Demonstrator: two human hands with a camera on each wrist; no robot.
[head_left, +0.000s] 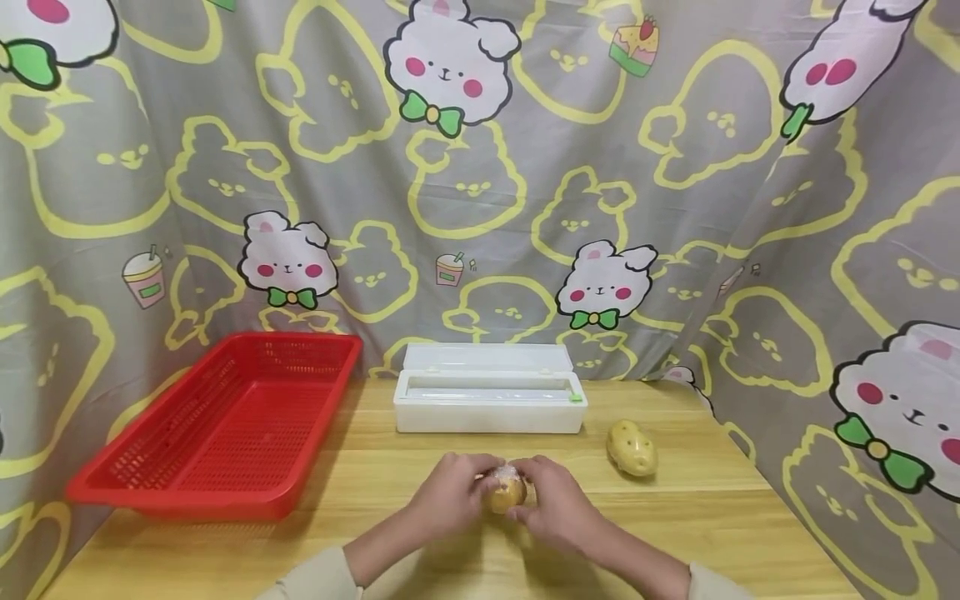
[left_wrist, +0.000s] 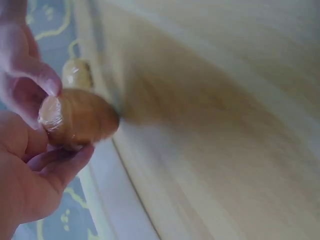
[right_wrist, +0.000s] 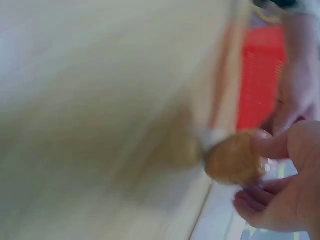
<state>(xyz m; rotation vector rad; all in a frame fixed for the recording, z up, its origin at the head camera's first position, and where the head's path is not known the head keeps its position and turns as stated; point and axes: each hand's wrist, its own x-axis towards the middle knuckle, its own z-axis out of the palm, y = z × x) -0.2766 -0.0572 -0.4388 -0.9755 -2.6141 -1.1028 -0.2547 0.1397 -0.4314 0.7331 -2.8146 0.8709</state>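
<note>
Both hands hold a brown potato (head_left: 507,498), partly covered in clear plastic film (left_wrist: 51,114), low over the wooden table. My left hand (head_left: 452,493) grips it from the left, thumb and fingers on its wrapped end. From the other side my right hand (head_left: 560,506) pinches it. In the right wrist view the potato's bare-looking rounded end (right_wrist: 230,160) points down toward the tabletop. A second, paler potato (head_left: 632,448) lies on the table to the right of the hands. Beyond the hands stands a white cling film box (head_left: 489,417), its lid raised.
A red plastic basket (head_left: 281,492) with slotted walls stands at the left of the table. A green slider (head_left: 575,398) sits at the right end of the white box. A patterned curtain (head_left: 480,192) hangs behind and around the wooden table (head_left: 712,533).
</note>
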